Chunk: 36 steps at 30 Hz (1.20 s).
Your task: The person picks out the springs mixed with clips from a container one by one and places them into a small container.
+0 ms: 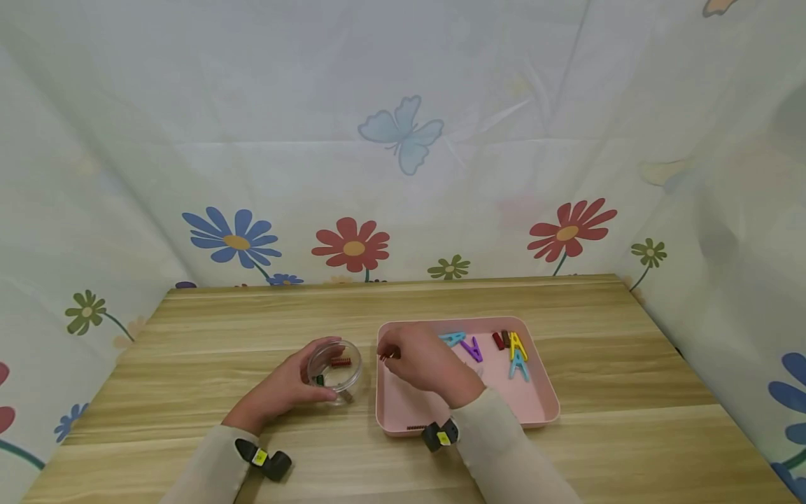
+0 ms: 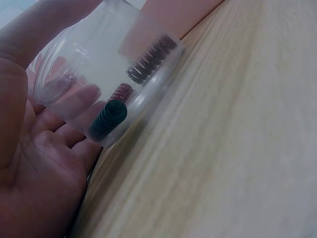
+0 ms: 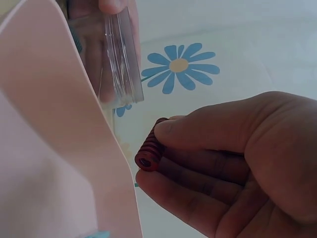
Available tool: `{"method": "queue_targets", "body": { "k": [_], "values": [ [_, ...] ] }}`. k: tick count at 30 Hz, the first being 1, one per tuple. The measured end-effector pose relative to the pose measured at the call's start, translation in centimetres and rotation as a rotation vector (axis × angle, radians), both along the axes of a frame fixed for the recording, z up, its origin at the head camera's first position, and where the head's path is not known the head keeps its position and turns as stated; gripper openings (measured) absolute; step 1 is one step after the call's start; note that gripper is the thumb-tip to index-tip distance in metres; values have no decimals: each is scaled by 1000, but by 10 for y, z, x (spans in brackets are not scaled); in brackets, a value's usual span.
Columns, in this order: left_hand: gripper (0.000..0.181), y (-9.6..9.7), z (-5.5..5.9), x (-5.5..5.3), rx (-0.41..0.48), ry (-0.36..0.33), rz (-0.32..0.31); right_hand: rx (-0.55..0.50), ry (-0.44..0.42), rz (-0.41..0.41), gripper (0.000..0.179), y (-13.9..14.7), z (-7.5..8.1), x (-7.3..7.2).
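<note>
My left hand grips a clear round plastic jar from its left side, standing on the wooden table. Inside the jar lie a green spring, a red spring and a dark brownish spring. Between thumb and fingers, my right hand pinches a red coil spring. That hand is over the left edge of the pink tray, a short way right of the jar.
In the tray lie light blue clothespins, a purple clothespin and a yellow clothespin. A red spring and a brown spring lie beside them. Another spring rests by the near wall. A flowered curtain backs the table.
</note>
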<state>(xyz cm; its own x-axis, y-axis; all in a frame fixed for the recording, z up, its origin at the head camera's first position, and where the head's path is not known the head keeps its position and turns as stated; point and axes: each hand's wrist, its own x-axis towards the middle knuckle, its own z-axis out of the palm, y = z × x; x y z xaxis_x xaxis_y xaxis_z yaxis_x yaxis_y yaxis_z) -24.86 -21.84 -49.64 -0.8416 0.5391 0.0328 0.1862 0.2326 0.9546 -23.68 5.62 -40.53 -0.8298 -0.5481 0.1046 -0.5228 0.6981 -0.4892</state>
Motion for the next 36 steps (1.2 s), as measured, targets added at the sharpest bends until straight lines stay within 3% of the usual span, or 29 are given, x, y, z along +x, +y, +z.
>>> {"method": "queue_targets", "body": {
  "k": [13, 36],
  "values": [
    [82, 0, 0, 0, -4, 19, -6, 24, 48, 44, 11, -7, -7, 1],
    [80, 0, 0, 0, 0, 5, -8, 49, 1, 62, 17, -17, -7, 7]
  ]
}}
